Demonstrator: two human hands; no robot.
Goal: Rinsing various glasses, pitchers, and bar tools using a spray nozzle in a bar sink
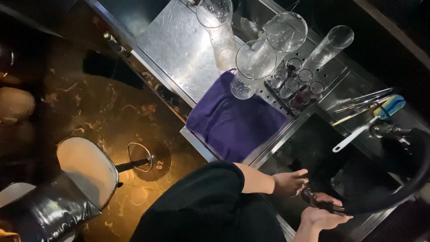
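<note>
At sink near edge: left hand with fingers curled over a small glassy item, too dark to identify. Right hand clenched around sprayer, hose looping right. Risk: wet grip, item slips into the dark basin and chips. Past the basin, purple cloth on the counter edge; one tall glass stands half on it and could tip. Far side, shot glasses on drain rack; stray spray may knock them.
</note>
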